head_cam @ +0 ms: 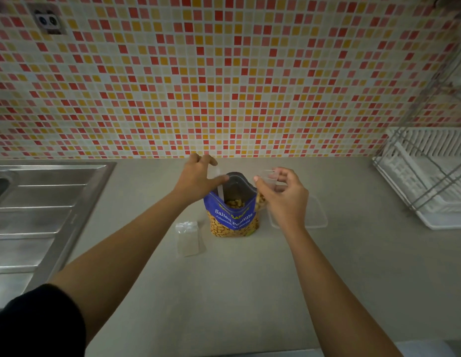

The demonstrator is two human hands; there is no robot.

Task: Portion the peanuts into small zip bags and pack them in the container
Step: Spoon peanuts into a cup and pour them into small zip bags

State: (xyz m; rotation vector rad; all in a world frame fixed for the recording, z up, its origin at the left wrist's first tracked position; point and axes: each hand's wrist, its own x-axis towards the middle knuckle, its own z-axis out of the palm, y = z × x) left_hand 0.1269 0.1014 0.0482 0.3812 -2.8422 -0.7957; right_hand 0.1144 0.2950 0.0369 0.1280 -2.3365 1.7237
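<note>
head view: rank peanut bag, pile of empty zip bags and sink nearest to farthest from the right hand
1. peanut bag, just left of the right hand, which pinches a small zip bag.
2. pile of empty zip bags, farther left, lying on the counter.
3. sink, at the far left edge.

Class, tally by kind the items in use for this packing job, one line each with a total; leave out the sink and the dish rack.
Peanut bag: 1
Zip bag in the right hand: 1
Pile of empty zip bags: 1
Clear container: 1
White utensil in the left hand: 1
Total: 5
</note>
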